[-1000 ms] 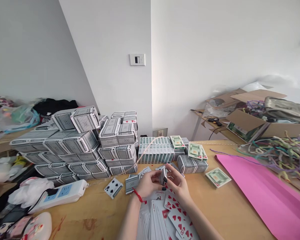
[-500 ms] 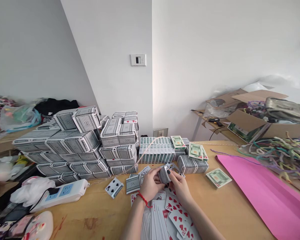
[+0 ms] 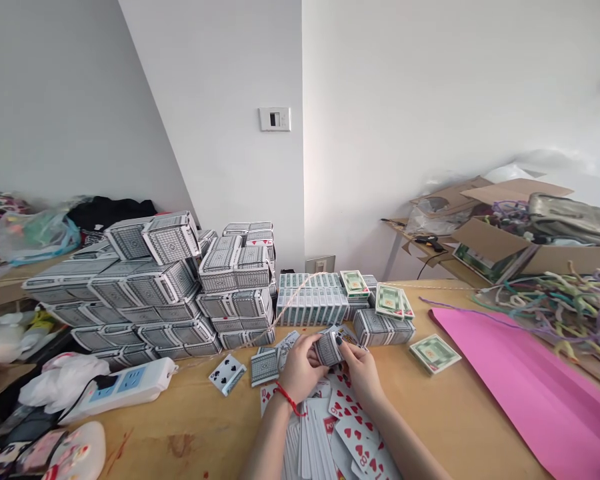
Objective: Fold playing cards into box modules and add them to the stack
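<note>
A playing card (image 3: 329,350) with a grey patterned back, bent or folded, is held between my two hands above the table. My left hand (image 3: 303,363), a red string at its wrist, grips its left side. Thumb and fingers of my right hand (image 3: 356,363) close on its right edge. Beneath my forearms lie loose playing cards (image 3: 357,440), several hearts face up and others in a fanned pile. Just left of my left hand are a patterned piece of folded cards (image 3: 265,367) and a spade card (image 3: 227,375).
Stacked blocks of folded cards (image 3: 155,287) rise at the left and centre. Green card boxes (image 3: 435,353) sit to the right, near a pink sheet (image 3: 520,387). A power strip (image 3: 125,390) lies left; tangled coloured stems (image 3: 565,320) lie far right.
The card between my hands has turned slightly, showing more of its patterned back. Both hands stay in nearly the same place, and the view has shifted a little.
</note>
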Available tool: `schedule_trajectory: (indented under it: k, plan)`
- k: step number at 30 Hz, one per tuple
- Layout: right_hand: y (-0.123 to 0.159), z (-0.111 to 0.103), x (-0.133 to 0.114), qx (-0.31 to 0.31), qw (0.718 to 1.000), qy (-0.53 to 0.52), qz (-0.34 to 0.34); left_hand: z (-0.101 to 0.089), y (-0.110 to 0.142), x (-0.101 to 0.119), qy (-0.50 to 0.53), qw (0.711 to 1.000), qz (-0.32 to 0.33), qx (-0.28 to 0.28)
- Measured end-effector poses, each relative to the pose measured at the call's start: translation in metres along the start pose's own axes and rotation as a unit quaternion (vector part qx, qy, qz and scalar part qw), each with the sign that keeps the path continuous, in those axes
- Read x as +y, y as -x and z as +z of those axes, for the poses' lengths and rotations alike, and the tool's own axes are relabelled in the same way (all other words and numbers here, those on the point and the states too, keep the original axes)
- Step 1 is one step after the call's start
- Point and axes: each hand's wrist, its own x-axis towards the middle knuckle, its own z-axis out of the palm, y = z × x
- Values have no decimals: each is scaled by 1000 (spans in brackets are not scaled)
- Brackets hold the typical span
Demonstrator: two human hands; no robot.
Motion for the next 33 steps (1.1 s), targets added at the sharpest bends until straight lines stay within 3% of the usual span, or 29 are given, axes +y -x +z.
schedule_trajectory:
  k: [16, 20, 27, 33]
  plan:
    - [2, 2, -5, 53, 999, -14, -3, 1, 6, 17, -56, 996, 60, -18]
    - [3, 3, -3, 59, 998, -21, -7, 4, 6, 15, -72, 995, 71, 19]
    - [3, 2, 1, 48, 998, -6, -49, 3, 1, 9, -90, 991, 63, 76]
    - [4, -2, 3, 66, 974, 138, -164, 2, 1, 6, -158, 981, 87, 77]
